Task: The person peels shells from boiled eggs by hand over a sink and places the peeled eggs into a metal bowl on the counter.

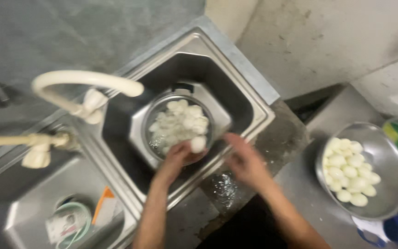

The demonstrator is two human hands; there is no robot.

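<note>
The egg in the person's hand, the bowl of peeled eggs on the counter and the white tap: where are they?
egg (pixel 198 144), head view, middle of its white surface, at the left hand's fingertips.
bowl of peeled eggs (pixel 388 159), head view, bare inner metal wall on the right.
white tap (pixel 81 78), head view, top of the curved spout.

Dim indoor light, whole view motion-blurred, hands smeared; soft glare on steel sink (pixel 249 103) rim, basin interior shadowed.

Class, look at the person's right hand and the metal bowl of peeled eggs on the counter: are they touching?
Apart. The head view shows the right hand over the sink's edge, with bare counter between it and the bowl of eggs.
</note>
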